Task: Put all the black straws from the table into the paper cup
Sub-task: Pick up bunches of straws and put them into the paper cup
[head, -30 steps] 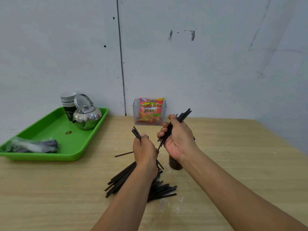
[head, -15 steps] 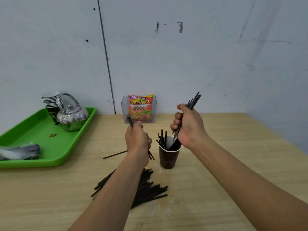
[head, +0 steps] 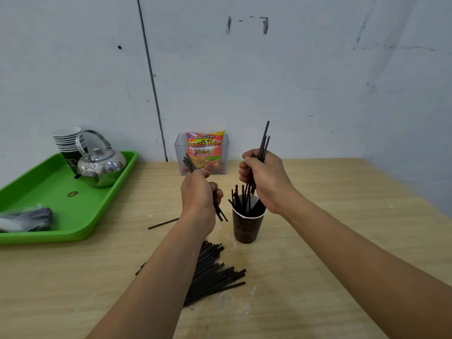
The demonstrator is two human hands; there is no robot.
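Observation:
A dark brown paper cup [head: 246, 227] stands upright mid-table with several black straws poking out of it. My right hand [head: 265, 181] is closed around a bunch of black straws [head: 263, 143], held nearly upright, with their lower ends at the cup's mouth. Just left of the cup, my left hand [head: 199, 192] grips a smaller bunch of straws [head: 188, 162] that sticks out above and below the fist. A pile of black straws [head: 215, 272] lies on the table under my left forearm. One single straw [head: 162, 223] lies apart to the left.
A green tray [head: 80, 216] at the left holds a steel kettle [head: 101, 166], a stack of paper cups [head: 68, 143] and a plastic bag [head: 25, 218]. A clear box with a snack packet [head: 204, 152] stands against the wall. The table's right edge runs along the wall.
My right hand has turned its straws from slanted to nearly upright and lowered them to the cup's mouth. The cup, hidden behind it a second ago, now shows. My left hand stays beside it.

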